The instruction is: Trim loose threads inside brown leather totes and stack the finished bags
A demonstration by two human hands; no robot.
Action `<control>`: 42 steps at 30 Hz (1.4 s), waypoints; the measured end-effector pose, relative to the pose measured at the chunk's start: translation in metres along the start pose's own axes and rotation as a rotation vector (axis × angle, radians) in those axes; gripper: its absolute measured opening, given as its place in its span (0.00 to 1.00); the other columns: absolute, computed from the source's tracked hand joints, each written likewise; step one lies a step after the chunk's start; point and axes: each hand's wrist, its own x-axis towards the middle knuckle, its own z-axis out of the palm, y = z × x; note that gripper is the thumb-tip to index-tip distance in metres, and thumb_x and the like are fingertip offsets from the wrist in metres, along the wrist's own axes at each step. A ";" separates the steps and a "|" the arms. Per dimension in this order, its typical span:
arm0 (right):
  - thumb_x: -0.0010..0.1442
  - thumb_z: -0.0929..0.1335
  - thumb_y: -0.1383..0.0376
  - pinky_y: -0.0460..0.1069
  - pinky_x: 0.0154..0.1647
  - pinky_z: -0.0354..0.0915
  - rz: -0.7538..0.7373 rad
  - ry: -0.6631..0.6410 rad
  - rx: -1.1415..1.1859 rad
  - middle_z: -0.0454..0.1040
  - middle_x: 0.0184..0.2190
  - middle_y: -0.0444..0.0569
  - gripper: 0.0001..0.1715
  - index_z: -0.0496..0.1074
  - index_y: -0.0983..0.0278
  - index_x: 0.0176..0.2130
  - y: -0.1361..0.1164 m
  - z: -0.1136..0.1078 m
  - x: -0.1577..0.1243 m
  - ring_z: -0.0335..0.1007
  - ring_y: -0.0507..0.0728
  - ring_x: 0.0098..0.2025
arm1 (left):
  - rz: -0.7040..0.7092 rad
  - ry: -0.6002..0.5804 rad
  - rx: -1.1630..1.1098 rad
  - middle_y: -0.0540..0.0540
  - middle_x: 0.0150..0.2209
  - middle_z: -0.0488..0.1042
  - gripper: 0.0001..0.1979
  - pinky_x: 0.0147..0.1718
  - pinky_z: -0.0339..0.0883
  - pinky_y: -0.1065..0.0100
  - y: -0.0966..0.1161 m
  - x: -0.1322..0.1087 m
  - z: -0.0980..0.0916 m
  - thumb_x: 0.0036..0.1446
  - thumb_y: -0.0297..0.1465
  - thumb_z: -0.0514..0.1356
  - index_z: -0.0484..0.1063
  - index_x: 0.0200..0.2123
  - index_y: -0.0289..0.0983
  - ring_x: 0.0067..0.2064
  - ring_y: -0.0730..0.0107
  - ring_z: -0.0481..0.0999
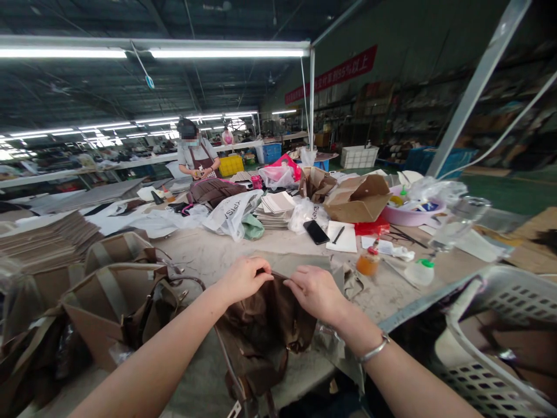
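A dark brown bag (265,331) hangs between my two hands at the near edge of the worktable (191,247). Its top edge is pinched by my left hand (246,280), thumb and fingers closed together. A short way to the right, my right hand (315,290) grips the same edge, with a bracelet on that wrist. The bag's sides sag in folds, and its lower end is partly out of sight. Left of my forearm stand several brown bags with stiff open tops (117,290).
A black phone (315,232), a notepad with a pen (343,237), an orange glue jar (368,262) and a green-capped bottle (420,271) lie ahead. Stacked cardboard sheets (47,241) are at left. A white plastic basket (491,354) stands at right. A person in an apron (198,152) works across the table.
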 end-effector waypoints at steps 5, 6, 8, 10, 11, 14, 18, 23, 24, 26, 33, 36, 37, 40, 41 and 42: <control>0.64 0.61 0.60 0.47 0.28 0.54 0.012 0.008 0.015 0.70 0.25 0.47 0.18 0.71 0.62 0.26 0.000 0.001 0.001 0.65 0.53 0.29 | -0.083 0.021 -0.016 0.50 0.30 0.76 0.04 0.34 0.64 0.71 0.005 0.003 0.001 0.51 0.31 0.61 0.73 0.28 0.37 0.33 0.71 0.73; 0.64 0.61 0.60 0.47 0.28 0.54 0.012 0.013 0.019 0.70 0.25 0.47 0.18 0.71 0.62 0.26 0.000 0.002 0.001 0.65 0.53 0.29 | -0.095 0.024 -0.014 0.50 0.30 0.76 0.04 0.34 0.64 0.71 0.006 0.003 0.001 0.51 0.32 0.61 0.74 0.28 0.38 0.33 0.71 0.73; 0.64 0.61 0.60 0.47 0.28 0.53 0.012 0.020 0.021 0.70 0.25 0.47 0.19 0.71 0.62 0.26 0.000 0.003 0.001 0.65 0.53 0.29 | -0.114 0.031 -0.004 0.51 0.28 0.76 0.04 0.32 0.63 0.71 0.007 0.003 0.001 0.51 0.32 0.61 0.74 0.27 0.38 0.32 0.70 0.72; 0.65 0.61 0.59 0.47 0.28 0.54 0.012 0.023 0.010 0.70 0.24 0.47 0.19 0.71 0.62 0.26 -0.001 0.003 0.001 0.65 0.53 0.29 | -0.116 0.040 0.013 0.51 0.28 0.75 0.04 0.31 0.63 0.71 0.008 0.004 0.002 0.51 0.31 0.61 0.73 0.27 0.38 0.31 0.71 0.72; 0.65 0.60 0.59 0.47 0.28 0.54 0.013 0.022 0.002 0.70 0.25 0.47 0.20 0.71 0.62 0.26 -0.001 0.003 0.000 0.65 0.53 0.29 | -0.113 0.048 0.024 0.51 0.27 0.75 0.03 0.31 0.62 0.71 0.009 0.004 0.002 0.51 0.31 0.61 0.73 0.27 0.38 0.30 0.71 0.72; 0.66 0.58 0.58 0.47 0.29 0.54 0.028 0.006 -0.020 0.71 0.25 0.47 0.22 0.71 0.63 0.26 -0.003 0.000 -0.001 0.66 0.53 0.29 | -0.094 0.067 0.051 0.51 0.27 0.75 0.03 0.30 0.61 0.71 0.009 0.003 0.003 0.51 0.30 0.61 0.72 0.26 0.38 0.29 0.72 0.71; 0.67 0.55 0.53 0.47 0.28 0.55 0.063 -0.063 -0.022 0.73 0.25 0.48 0.29 0.72 0.62 0.26 -0.007 -0.011 0.000 0.69 0.54 0.29 | -0.082 0.071 0.054 0.51 0.27 0.75 0.03 0.30 0.61 0.71 0.007 0.001 0.006 0.52 0.28 0.59 0.72 0.28 0.37 0.29 0.72 0.72; 0.60 0.62 0.47 0.48 0.27 0.60 0.094 -0.100 -0.082 0.76 0.30 0.49 0.21 0.74 0.59 0.37 -0.015 -0.016 0.016 0.72 0.58 0.31 | -0.079 0.051 0.004 0.50 0.28 0.75 0.04 0.35 0.65 0.68 0.006 0.002 0.006 0.53 0.29 0.59 0.72 0.28 0.37 0.32 0.70 0.73; 0.60 0.63 0.49 0.48 0.28 0.60 0.090 -0.119 -0.095 0.76 0.30 0.49 0.19 0.74 0.60 0.37 -0.016 -0.015 0.020 0.72 0.58 0.31 | -0.071 0.046 -0.054 0.49 0.30 0.76 0.03 0.37 0.65 0.68 0.005 0.001 0.003 0.52 0.29 0.59 0.72 0.30 0.37 0.34 0.69 0.74; 0.62 0.62 0.54 0.47 0.29 0.62 0.092 -0.170 -0.107 0.77 0.30 0.50 0.17 0.75 0.61 0.33 -0.017 -0.011 0.027 0.73 0.57 0.32 | -0.030 0.041 -0.236 0.46 0.42 0.75 0.13 0.44 0.66 0.66 0.002 -0.002 -0.006 0.50 0.29 0.61 0.71 0.42 0.38 0.43 0.67 0.74; 0.64 0.60 0.59 0.47 0.33 0.64 0.090 -0.193 -0.104 0.77 0.33 0.50 0.18 0.75 0.62 0.32 -0.008 -0.010 0.028 0.73 0.58 0.35 | -0.033 0.248 -0.035 0.44 0.48 0.68 0.12 0.52 0.60 0.58 -0.018 -0.025 -0.027 0.47 0.33 0.66 0.72 0.36 0.38 0.51 0.60 0.68; 0.64 0.60 0.59 0.48 0.34 0.64 0.071 -0.206 -0.093 0.77 0.33 0.50 0.18 0.75 0.62 0.33 -0.007 -0.011 0.026 0.73 0.59 0.36 | -0.040 0.263 0.208 0.45 0.41 0.70 0.08 0.46 0.63 0.58 -0.014 -0.030 -0.019 0.47 0.34 0.66 0.73 0.31 0.38 0.44 0.60 0.69; 0.64 0.60 0.59 0.48 0.34 0.64 0.067 -0.206 -0.091 0.77 0.33 0.51 0.18 0.75 0.62 0.33 -0.007 -0.010 0.026 0.73 0.59 0.36 | -0.039 0.266 0.276 0.45 0.39 0.70 0.08 0.45 0.63 0.57 -0.011 -0.030 -0.017 0.47 0.34 0.66 0.74 0.31 0.38 0.43 0.60 0.68; 0.64 0.60 0.59 0.48 0.34 0.64 0.071 -0.196 -0.091 0.77 0.33 0.51 0.18 0.75 0.63 0.33 -0.006 -0.008 0.025 0.73 0.59 0.36 | -0.047 0.273 0.437 0.47 0.37 0.70 0.08 0.48 0.60 0.53 -0.002 -0.029 -0.013 0.47 0.36 0.66 0.73 0.30 0.39 0.41 0.59 0.68; 0.64 0.60 0.58 0.48 0.34 0.63 0.075 -0.191 -0.091 0.76 0.33 0.50 0.18 0.75 0.63 0.33 -0.005 -0.008 0.025 0.73 0.59 0.36 | -0.049 0.275 0.469 0.47 0.36 0.70 0.08 0.51 0.57 0.51 0.001 -0.028 -0.012 0.47 0.36 0.66 0.73 0.30 0.39 0.41 0.60 0.68; 0.64 0.60 0.58 0.48 0.33 0.63 0.080 -0.188 -0.091 0.76 0.33 0.50 0.18 0.74 0.62 0.33 -0.004 -0.007 0.025 0.73 0.59 0.36 | -0.052 0.278 0.493 0.47 0.36 0.70 0.08 0.53 0.55 0.49 0.003 -0.027 -0.011 0.47 0.36 0.66 0.73 0.30 0.39 0.41 0.60 0.68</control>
